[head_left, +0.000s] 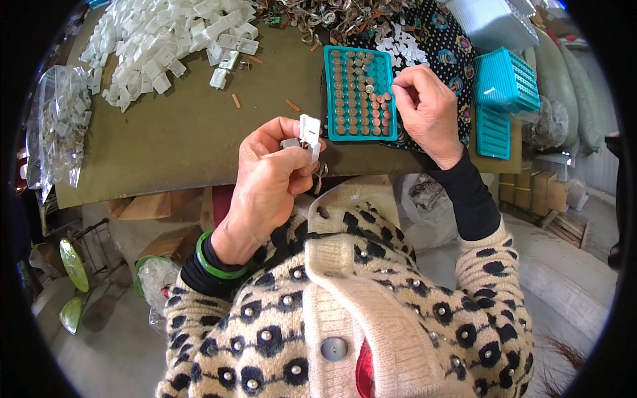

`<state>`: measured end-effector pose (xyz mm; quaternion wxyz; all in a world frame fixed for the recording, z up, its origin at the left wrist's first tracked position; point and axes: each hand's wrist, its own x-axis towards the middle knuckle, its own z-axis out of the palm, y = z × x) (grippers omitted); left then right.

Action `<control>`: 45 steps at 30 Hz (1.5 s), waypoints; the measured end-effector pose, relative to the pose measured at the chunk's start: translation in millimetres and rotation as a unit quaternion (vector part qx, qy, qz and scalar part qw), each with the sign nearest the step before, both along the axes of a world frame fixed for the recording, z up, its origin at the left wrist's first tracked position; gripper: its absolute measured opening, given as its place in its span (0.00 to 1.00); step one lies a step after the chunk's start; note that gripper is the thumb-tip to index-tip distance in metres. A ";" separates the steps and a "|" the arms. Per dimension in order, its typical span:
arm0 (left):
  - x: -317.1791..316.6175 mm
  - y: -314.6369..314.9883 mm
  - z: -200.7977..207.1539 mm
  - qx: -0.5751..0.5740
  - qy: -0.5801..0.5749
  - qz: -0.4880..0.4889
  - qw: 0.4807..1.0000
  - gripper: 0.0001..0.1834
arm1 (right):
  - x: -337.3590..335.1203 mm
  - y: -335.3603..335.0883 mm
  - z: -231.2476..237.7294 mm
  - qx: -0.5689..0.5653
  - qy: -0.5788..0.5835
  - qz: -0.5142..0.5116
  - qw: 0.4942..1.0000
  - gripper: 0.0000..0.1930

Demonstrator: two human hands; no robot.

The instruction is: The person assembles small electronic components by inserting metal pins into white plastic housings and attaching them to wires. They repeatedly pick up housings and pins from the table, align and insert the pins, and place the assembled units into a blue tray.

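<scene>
My left hand (265, 176) is closed on a small white plastic case (309, 127) with its flap raised. Dark and copper-coloured bits show inside the case, and a thin strip dangles below the fingers. To its right lies a teal tray (359, 50) with rows of small round metal cells (352, 93), some silvery, some coppery. My right hand (430, 113) is at the tray's right edge, thumb and forefinger pinched together. Whatever may be between those fingertips is too small to make out.
A heap of white plastic cases (159, 46) covers the table's far left, beside a clear bag (61, 126). Metal strips (332, 16) and white pieces (402, 45) lie at the back. Teal trays (505, 83) stand stacked at right. Small orange-brown strips (292, 105) lie on the table (166, 146).
</scene>
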<state>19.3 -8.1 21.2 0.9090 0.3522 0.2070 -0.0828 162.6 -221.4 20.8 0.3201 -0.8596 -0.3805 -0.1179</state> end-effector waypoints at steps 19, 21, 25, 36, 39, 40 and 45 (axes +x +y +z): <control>0.0 1.5 -3.8 0.002 -0.025 -0.014 1.000 0.17 | -1.6 -1.4 16.8 -0.141 0.045 0.086 0.985 0.08; -0.3 2.9 -4.1 -0.008 -0.038 -0.009 0.999 0.17 | -1.5 2.1 18.6 -0.161 0.032 0.092 0.982 0.07; -1.4 5.7 -4.7 -0.015 -0.044 0.008 0.999 0.17 | 1.2 5.7 22.0 -0.201 0.035 0.072 0.976 0.04; -0.9 8.8 0.1 0.037 -0.032 0.031 0.998 0.16 | -3.0 22.8 41.7 -0.152 0.111 0.048 0.981 0.05; 0.2 7.0 0.8 0.048 -0.029 0.031 0.998 0.16 | -37.5 31.0 48.0 -0.031 0.124 0.048 0.991 0.05; 0.9 5.6 0.9 0.051 -0.026 0.027 0.998 0.17 | -48.5 35.2 45.3 0.004 0.130 0.055 0.990 0.07; -1.0 -1.2 3.7 0.055 -0.024 0.020 0.998 0.18 | -76.8 57.6 15.7 0.086 -0.005 0.063 0.994 0.13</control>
